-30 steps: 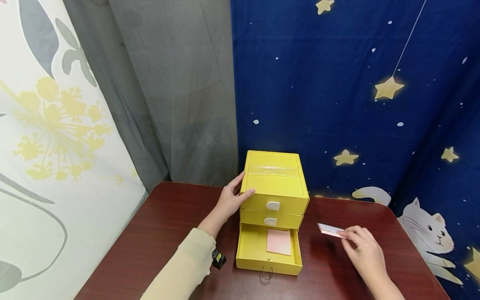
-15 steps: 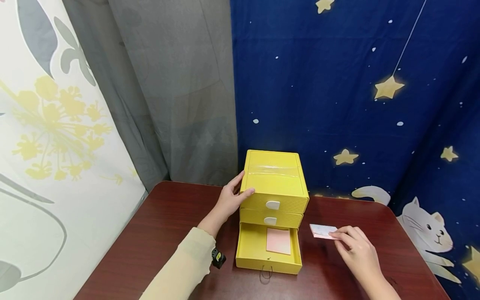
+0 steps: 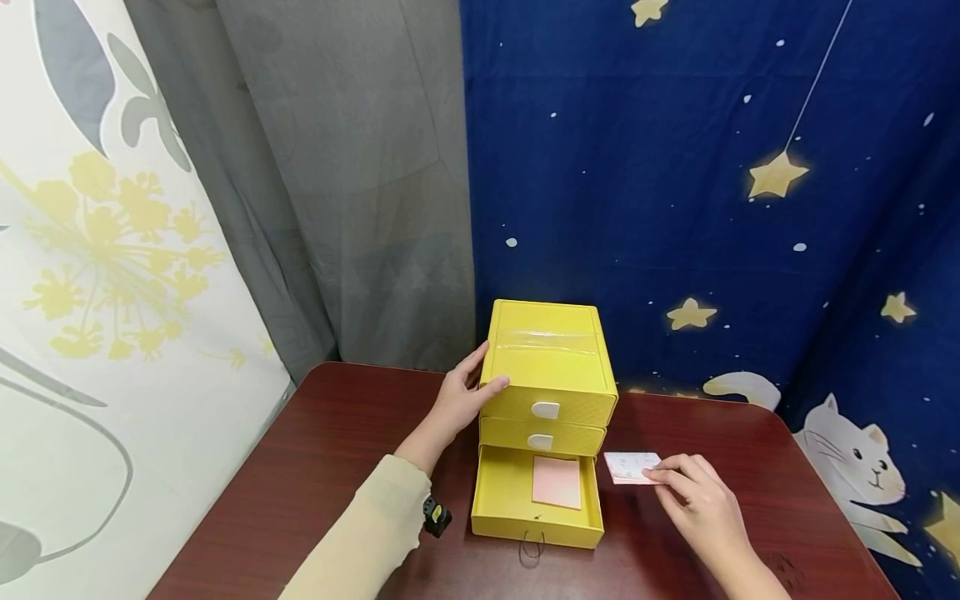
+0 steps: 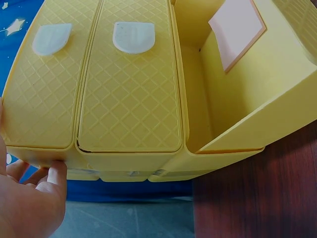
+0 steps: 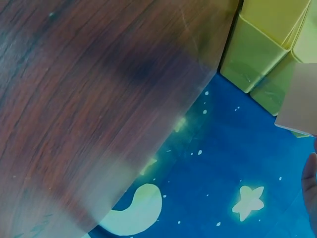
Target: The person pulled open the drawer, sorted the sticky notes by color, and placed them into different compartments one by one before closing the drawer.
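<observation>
A yellow three-drawer storage box (image 3: 550,346) stands on the table, its bottom drawer (image 3: 495,492) pulled out. In that drawer lies a pink note pad (image 3: 557,482), also seen in the left wrist view. My left hand (image 3: 461,398) rests against the box's upper left side, thumb along the front top edge. My right hand (image 3: 697,498) pinches a small white-topped, pink-edged note pad (image 3: 630,467) by its right end, held just right of the open drawer. In the right wrist view only a bit of that hand (image 5: 310,186) shows.
The two upper drawers, with white pull tabs (image 3: 545,410), are closed. A thin dark loop of cord (image 3: 532,550) hangs at the open drawer's front. The dark red table (image 3: 360,433) backs onto grey and blue starry curtains (image 3: 660,167).
My right hand has moved left with the note pad, toward the open drawer, and the pad's top has turned more into view. The left hand and box have stayed still.
</observation>
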The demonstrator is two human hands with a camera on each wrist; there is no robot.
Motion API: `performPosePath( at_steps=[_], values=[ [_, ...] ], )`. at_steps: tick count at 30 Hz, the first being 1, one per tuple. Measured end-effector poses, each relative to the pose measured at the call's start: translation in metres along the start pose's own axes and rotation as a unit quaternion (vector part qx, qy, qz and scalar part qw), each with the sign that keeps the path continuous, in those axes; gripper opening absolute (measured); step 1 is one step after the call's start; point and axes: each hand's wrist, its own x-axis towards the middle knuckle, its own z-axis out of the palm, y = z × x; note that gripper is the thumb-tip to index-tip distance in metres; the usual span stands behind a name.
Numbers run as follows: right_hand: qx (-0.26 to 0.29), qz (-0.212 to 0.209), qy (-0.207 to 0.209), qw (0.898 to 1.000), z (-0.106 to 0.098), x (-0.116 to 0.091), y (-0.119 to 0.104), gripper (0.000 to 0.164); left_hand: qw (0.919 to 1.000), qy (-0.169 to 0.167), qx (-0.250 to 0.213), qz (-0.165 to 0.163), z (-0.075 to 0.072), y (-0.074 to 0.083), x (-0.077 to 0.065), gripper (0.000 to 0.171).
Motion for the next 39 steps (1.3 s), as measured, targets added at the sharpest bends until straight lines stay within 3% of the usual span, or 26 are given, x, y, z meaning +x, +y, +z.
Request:
performPosePath(
  at_steps=[3,9,23,32,39],
  values=[
    [0.009,-0.022,0.018,1.0,0.003,0.001,-0.003,0.01,1.0,0.001,0.001,-0.002,0.0,0.0,0.0,0.076],
    [0.013,-0.05,0.045,0.998,0.01,0.005,-0.009,0.04,1.0,0.003,0.003,-0.007,0.0,0.001,0.0,0.076],
    [0.047,-0.073,0.041,0.995,0.023,0.01,-0.021,0.036,0.9999,0.005,0.009,-0.004,0.0,0.001,0.0,0.076],
    [0.07,-0.089,0.034,0.993,0.031,0.012,-0.028,0.018,1.0,0.005,0.005,-0.002,0.0,0.0,0.0,0.076],
    [0.064,-0.096,0.03,0.993,0.037,0.015,-0.037,0.034,1.0,0.005,0.003,0.0,0.0,-0.002,0.0,0.076]
  ],
)
